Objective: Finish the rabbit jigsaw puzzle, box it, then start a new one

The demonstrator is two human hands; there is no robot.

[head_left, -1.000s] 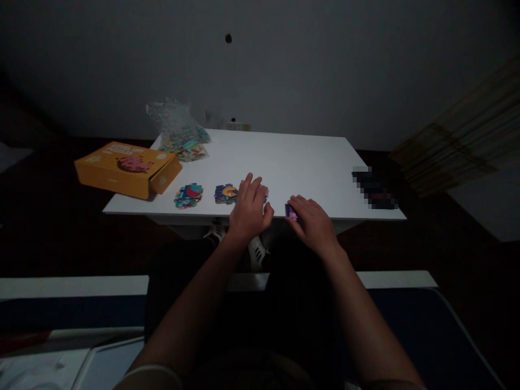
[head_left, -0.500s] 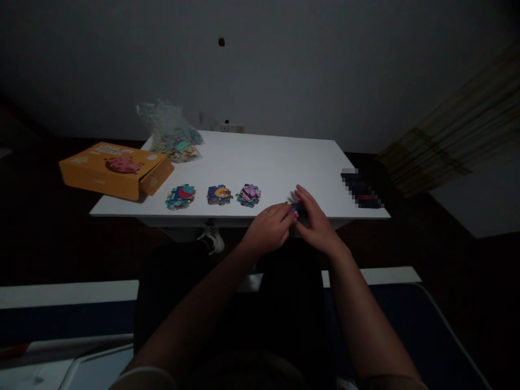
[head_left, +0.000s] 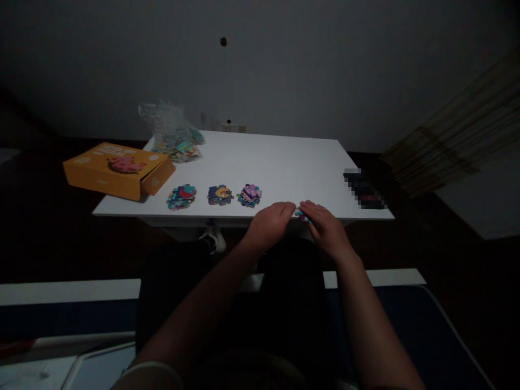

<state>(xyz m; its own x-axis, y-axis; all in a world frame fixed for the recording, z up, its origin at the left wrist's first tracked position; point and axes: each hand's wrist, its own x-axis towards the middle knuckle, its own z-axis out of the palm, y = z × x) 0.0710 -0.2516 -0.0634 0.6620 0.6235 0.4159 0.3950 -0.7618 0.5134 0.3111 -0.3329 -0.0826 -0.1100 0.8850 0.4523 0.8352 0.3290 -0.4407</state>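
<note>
Three small stacks of colourful puzzle pieces lie in a row near the front edge of the white table (head_left: 284, 157): a teal stack (head_left: 181, 196), a blue and yellow stack (head_left: 220, 194), and a purple stack (head_left: 249, 195). My left hand (head_left: 271, 223) and my right hand (head_left: 325, 225) meet at the table's front edge, right of the row. Both have curled fingers around a small pile of puzzle pieces (head_left: 303, 216), of which only a sliver shows between them.
An orange puzzle box (head_left: 117, 169) overhangs the table's left corner. A clear plastic bag of puzzle pieces (head_left: 174, 135) sits at the back left. A blurred dark object (head_left: 364, 189) lies at the right edge. My shoe (head_left: 213, 237) shows under the table.
My left hand left the purple stack and came right to join my right hand. Both hands now press down on the small pile at the table edge.
</note>
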